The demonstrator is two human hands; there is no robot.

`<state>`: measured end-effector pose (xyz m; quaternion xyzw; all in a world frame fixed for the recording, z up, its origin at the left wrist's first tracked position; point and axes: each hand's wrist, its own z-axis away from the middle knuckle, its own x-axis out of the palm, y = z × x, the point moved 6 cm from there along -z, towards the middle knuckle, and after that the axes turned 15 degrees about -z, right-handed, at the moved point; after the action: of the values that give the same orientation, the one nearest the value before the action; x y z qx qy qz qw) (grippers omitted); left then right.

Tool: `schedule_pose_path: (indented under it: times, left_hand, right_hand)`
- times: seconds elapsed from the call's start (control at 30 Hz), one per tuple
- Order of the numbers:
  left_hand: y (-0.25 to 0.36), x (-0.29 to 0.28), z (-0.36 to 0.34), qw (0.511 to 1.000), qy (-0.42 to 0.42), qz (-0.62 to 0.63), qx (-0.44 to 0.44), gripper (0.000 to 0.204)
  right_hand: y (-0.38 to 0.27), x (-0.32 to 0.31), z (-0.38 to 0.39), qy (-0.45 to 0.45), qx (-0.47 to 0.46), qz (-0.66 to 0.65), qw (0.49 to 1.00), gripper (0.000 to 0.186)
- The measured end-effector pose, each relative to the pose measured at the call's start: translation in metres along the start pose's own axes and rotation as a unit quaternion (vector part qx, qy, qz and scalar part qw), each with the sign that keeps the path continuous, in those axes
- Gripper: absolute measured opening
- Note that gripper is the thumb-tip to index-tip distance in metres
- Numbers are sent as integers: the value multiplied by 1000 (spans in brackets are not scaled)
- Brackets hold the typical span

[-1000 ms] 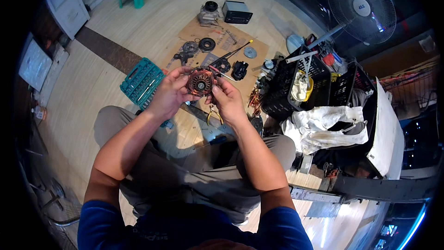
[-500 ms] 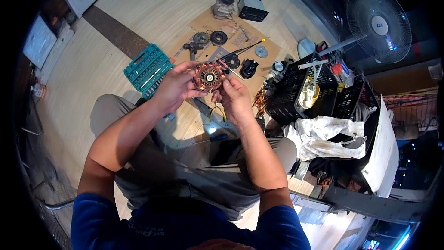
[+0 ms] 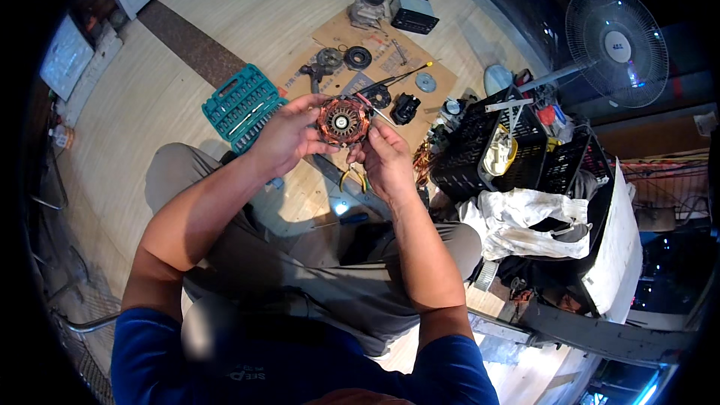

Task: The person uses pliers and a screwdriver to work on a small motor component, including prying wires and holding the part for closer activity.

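A round copper-wound stator [image 3: 343,121] is held up in front of me, its winding ring surrounding a pale hub. My left hand [image 3: 294,135] grips its left rim, thumb along the upper edge and fingers below. On the opposite rim, my right hand [image 3: 384,156] pinches it between thumb and fingers. A thin rod with a reddish end [image 3: 379,111] shows just beyond the right hand; I cannot tell whether it is held or lies behind. Below the stator, yellow-handled pliers [image 3: 354,178] rest on the floor.
A cardboard sheet [image 3: 300,75] carries a black ring [image 3: 358,58], a metal disc [image 3: 426,82] and a black part [image 3: 406,109]. A green socket set [image 3: 241,109] lies left. At right stand black crates [image 3: 469,165], white cloth [image 3: 525,217] and a fan [image 3: 616,45].
The view has shifted slightly. Both hands keep their hold on the stator, which has turned or tilted a little.
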<state>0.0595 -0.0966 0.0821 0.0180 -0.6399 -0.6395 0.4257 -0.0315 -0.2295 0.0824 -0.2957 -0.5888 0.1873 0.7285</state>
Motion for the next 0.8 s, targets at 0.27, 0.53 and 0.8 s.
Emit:
schedule_pose_path:
  times: [0.27, 0.53, 0.8]
  left_hand:
    - [-4, 1, 0, 1000, -2, 9, 3, 30]
    - [-6, 1, 0, 1000, -12, 6, 9, 31]
    - [-3, 3, 1, 1000, 1, -6, 5, 31]
  right_hand:
    - [-3, 1, 5, -12, -14, 6, 1000, 35]
    - [-2, 1, 6, -8, -7, -3, 1000, 34]
    - [-2, -1, 5, 3, -2, -7, 1000, 35]
